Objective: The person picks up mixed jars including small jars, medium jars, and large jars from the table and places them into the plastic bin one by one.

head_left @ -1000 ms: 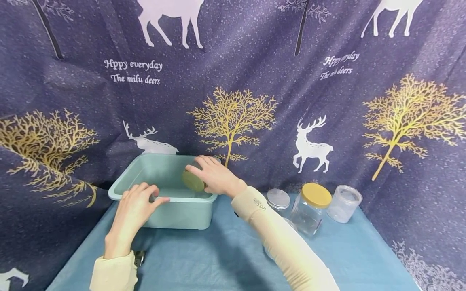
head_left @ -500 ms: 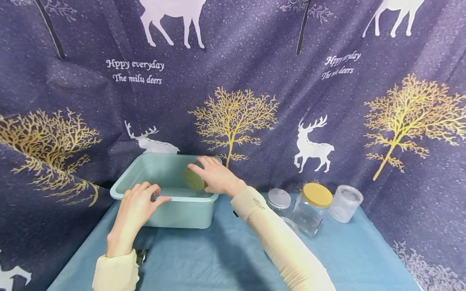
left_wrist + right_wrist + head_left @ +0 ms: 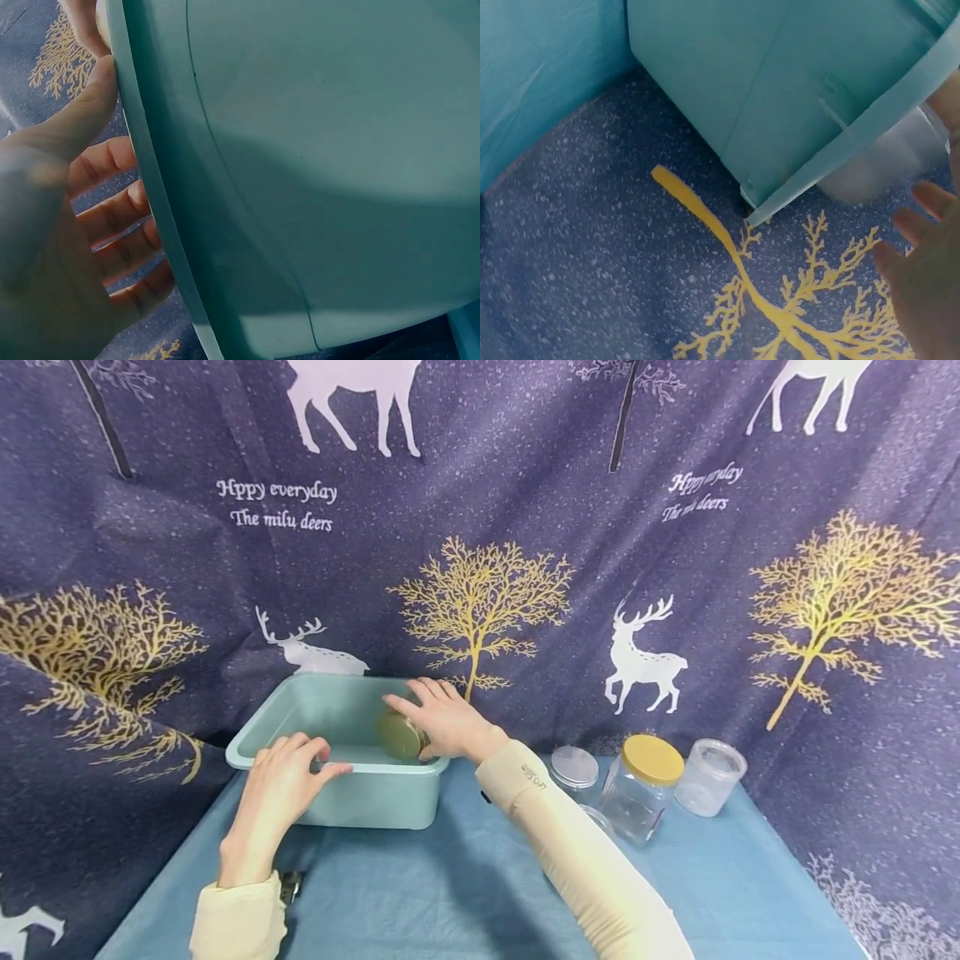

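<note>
A pale green plastic bin stands against the back cloth. At its front rim, my left hand holds on, fingertips over the edge and thumb along it. In the left wrist view, those fingers pass behind the rim. Inside the bin's right end, a clear jar with a gold lid lies on its side below my right hand. The right wrist view shows the jar's clear body blurred, with the right fingers spread apart from it. The bin wall partly hides the jar.
To the right stand a silver-lidded jar, a larger yellow-lidded jar and a clear canister. The right sleeve partly covers another clear jar. A deer-print cloth hangs behind the blue table.
The gold-lidded jar has turned and dropped slightly inside the bin, and my right fingers have spread away from it. The left hand keeps its place on the rim.
</note>
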{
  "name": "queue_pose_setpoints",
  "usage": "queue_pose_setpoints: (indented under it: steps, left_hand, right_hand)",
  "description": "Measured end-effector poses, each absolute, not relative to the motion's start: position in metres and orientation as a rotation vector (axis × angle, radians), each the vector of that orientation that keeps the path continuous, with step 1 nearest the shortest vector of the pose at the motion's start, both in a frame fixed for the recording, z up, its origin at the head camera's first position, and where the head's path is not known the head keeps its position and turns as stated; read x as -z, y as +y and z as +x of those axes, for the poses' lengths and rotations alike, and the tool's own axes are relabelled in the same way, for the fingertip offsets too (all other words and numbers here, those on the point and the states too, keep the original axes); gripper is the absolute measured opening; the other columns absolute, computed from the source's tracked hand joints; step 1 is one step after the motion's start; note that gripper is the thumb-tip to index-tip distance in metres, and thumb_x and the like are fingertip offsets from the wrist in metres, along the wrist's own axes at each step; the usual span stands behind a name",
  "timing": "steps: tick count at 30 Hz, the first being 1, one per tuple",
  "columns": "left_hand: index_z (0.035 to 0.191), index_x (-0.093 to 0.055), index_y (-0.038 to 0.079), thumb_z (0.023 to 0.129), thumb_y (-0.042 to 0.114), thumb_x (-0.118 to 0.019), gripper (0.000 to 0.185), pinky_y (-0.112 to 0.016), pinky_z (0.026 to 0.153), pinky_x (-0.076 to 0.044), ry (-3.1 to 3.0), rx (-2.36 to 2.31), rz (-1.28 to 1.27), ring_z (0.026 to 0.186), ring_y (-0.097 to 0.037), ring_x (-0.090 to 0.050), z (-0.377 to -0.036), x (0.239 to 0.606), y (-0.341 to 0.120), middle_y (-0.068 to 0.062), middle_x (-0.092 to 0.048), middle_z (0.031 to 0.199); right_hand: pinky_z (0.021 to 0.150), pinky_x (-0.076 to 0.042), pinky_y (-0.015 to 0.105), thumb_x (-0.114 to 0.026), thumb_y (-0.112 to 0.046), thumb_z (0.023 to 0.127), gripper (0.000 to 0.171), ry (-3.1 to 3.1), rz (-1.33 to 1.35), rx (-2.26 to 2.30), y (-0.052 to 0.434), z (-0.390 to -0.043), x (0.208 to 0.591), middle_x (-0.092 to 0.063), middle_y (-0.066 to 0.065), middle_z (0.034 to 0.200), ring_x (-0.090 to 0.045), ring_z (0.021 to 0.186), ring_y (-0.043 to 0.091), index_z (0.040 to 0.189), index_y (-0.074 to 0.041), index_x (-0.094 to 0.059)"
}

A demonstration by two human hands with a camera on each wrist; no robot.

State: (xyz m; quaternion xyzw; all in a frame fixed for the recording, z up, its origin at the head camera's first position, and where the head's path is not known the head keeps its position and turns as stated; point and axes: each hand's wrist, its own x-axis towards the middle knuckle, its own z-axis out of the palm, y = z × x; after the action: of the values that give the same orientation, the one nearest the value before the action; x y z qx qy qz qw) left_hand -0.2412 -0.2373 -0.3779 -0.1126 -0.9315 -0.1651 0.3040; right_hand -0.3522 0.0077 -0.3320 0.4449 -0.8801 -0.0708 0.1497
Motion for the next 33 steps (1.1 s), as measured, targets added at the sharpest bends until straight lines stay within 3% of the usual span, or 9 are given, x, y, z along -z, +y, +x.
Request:
queue_pose_setpoints:
  steps: [4, 9, 21, 28, 33]
  left_hand:
    - [0.084, -0.067, 0.011, 0.077, 0.037, -0.082, 0.031, -0.047, 0.068, -0.037, -2.451, 0.44, -0.293, 0.073, -0.027, -0.053, -0.241, 0.378, -0.238, -0.003, -0.057, 0.08]
    - [0.084, -0.067, 0.011, 0.077, 0.037, -0.083, 0.031, -0.047, 0.068, -0.037, -2.456, 0.448, -0.293, 0.073, -0.027, -0.053, -0.241, 0.379, -0.236, -0.003, -0.057, 0.081]
    - [0.084, -0.067, 0.011, 0.076, 0.036, -0.083, 0.03, -0.046, 0.068, -0.037, -2.454, 0.451, -0.297, 0.072, -0.026, -0.052, -0.243, 0.38, -0.236, -0.001, -0.055, 0.079]
    - [0.082, -0.066, 0.013, 0.076, 0.038, -0.082, 0.031, -0.047, 0.068, -0.037, -2.451, 0.45, -0.299, 0.073, -0.026, -0.052, -0.244, 0.379, -0.237, -0.003, -0.056, 0.079]
    - [0.084, -0.068, 0.013, 0.077, 0.039, -0.082, 0.031, -0.048, 0.069, -0.037, -2.467, 0.454, -0.295, 0.074, -0.027, -0.053, -0.244, 0.38, -0.238, -0.003, -0.058, 0.081]
  right_hand:
    - [0.114, -0.016, 0.049, -0.074, -0.065, 0.074, 0.11, -2.604, 1.249, 0.162, 0.007, -0.351, 0.33, -0.017, 0.013, 0.159, -0.017, 0.145, 0.032, 0.158, -0.027, -0.012]
    - [0.115, -0.013, 0.05, -0.065, -0.07, 0.078, 0.102, -2.65, 1.253, 0.04, 0.009, -0.347, 0.327, -0.014, 0.011, 0.16, -0.013, 0.147, 0.031, 0.157, -0.028, -0.015]
    - [0.114, -0.015, 0.053, -0.062, -0.06, 0.089, 0.081, -2.651, 1.253, -0.336, 0.032, -0.317, 0.323, -0.021, 0.011, 0.158, -0.014, 0.147, 0.031, 0.153, -0.022, -0.032]
    - [0.114, -0.015, 0.052, -0.069, -0.05, 0.088, 0.076, -2.635, 1.146, -0.596, 0.06, -0.299, 0.317, -0.028, 0.013, 0.156, -0.02, 0.145, 0.03, 0.15, -0.019, -0.039]
    - [0.112, -0.023, 0.051, -0.073, -0.045, 0.087, 0.072, -2.62, 1.011, -0.754, 0.081, -0.286, 0.318, -0.033, 0.012, 0.153, -0.024, 0.143, 0.028, 0.147, -0.019, -0.044]
